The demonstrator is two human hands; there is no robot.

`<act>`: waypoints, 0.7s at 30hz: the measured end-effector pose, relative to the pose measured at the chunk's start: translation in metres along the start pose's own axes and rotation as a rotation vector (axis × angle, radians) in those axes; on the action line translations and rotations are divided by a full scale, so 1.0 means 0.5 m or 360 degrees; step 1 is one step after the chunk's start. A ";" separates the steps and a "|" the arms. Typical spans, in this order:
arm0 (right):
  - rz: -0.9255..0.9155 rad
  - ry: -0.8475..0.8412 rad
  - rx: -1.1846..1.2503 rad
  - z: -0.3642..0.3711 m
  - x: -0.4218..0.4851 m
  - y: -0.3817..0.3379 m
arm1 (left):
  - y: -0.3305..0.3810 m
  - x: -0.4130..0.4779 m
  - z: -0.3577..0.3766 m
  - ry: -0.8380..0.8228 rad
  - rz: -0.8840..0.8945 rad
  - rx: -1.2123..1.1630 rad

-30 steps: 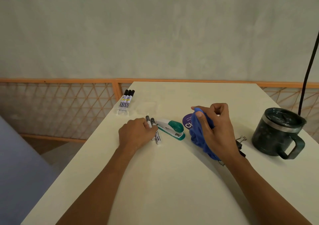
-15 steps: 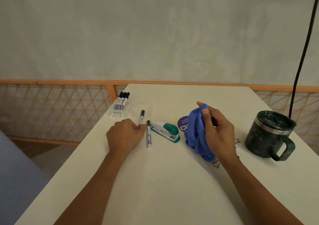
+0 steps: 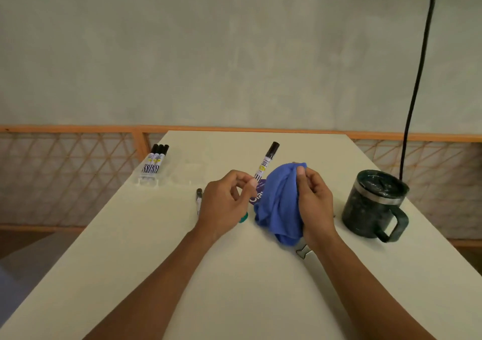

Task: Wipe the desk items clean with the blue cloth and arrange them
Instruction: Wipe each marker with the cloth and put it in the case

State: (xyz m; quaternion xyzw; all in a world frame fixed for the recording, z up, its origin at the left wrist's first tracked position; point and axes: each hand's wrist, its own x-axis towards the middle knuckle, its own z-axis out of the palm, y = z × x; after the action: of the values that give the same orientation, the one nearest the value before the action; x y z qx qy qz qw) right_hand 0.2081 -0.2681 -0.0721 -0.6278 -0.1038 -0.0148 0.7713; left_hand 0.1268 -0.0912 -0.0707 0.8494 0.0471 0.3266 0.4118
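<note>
My left hand (image 3: 226,201) pinches the lower end of a white marker (image 3: 266,162) with a black cap and holds it up above the cream desk (image 3: 234,282), cap pointing away. My right hand (image 3: 314,204) grips the bunched blue cloth (image 3: 279,201) just right of that marker. A second marker (image 3: 199,199) lies on the desk left of my left hand. The teal stapler (image 3: 243,219) shows only as a small edge under my left hand. A purple round item (image 3: 258,195) peeks out between hand and cloth.
Three black-capped markers (image 3: 156,161) lie side by side in a clear tray (image 3: 169,179) at the far left of the desk. A dark lidded mug (image 3: 375,205) stands at the right. A binder clip (image 3: 302,252) shows under my right wrist. A black cable (image 3: 417,79) hangs at right.
My left hand has picked one marker up off the desk and raised it beside the cloth. My right hand has lifted the cloth slightly. The other marker stays on the desk.
</note>
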 end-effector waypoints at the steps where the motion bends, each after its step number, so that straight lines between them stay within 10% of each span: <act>1: 0.0044 0.0001 0.0052 -0.001 0.002 0.001 | -0.005 -0.008 0.007 -0.0019 0.0025 -0.0005; 13: 0.0141 -0.0169 0.0541 0.007 0.002 0.003 | -0.036 -0.035 0.003 -0.0091 0.0212 0.0108; 21: -0.0012 -0.0454 0.0204 0.007 -0.011 -0.004 | -0.024 -0.036 -0.010 -0.0148 0.0152 0.0015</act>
State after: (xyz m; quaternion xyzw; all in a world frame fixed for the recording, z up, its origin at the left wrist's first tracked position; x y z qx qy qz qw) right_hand 0.2020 -0.2660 -0.0703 -0.5728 -0.2154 0.0783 0.7870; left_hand 0.1122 -0.0864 -0.0865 0.8669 -0.0112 0.3058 0.3935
